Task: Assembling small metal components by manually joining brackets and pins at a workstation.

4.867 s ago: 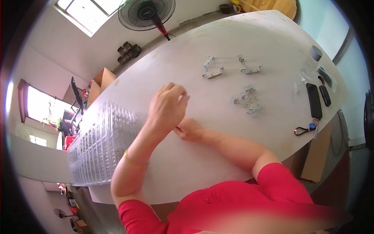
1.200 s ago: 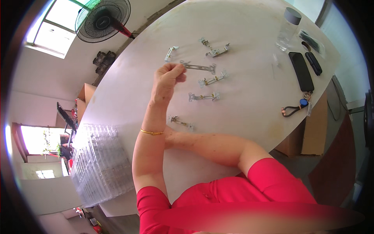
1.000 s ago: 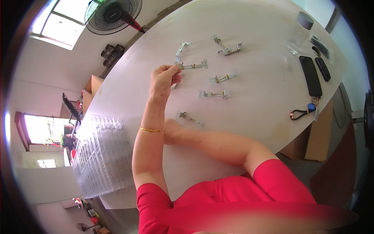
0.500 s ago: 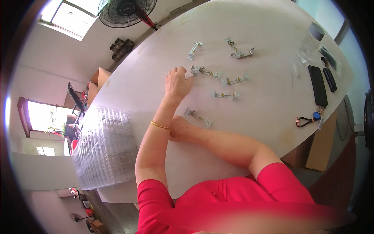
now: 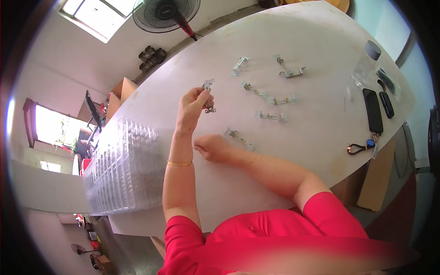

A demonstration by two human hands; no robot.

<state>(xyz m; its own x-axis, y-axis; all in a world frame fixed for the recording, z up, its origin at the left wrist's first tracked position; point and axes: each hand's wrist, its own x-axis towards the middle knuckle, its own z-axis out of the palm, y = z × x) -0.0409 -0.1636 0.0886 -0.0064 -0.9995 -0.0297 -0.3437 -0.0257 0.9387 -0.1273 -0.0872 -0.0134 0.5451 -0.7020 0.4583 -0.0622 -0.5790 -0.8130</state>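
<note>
Over the bench (image 5: pixel 311 158), the left hand (image 5: pixel 192 108) grips a bracket (image 5: pixel 208 84) mid-length, sensibly for steadiness; the right hand (image 5: pixel 213 148) curls nearer, contents unclear.

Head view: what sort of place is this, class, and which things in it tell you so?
Probably a small workshop or assembly room: metal brackets lie spread over a large pale table, a stack of clear plastic trays stands at its left, and a fan stands beyond.
</note>
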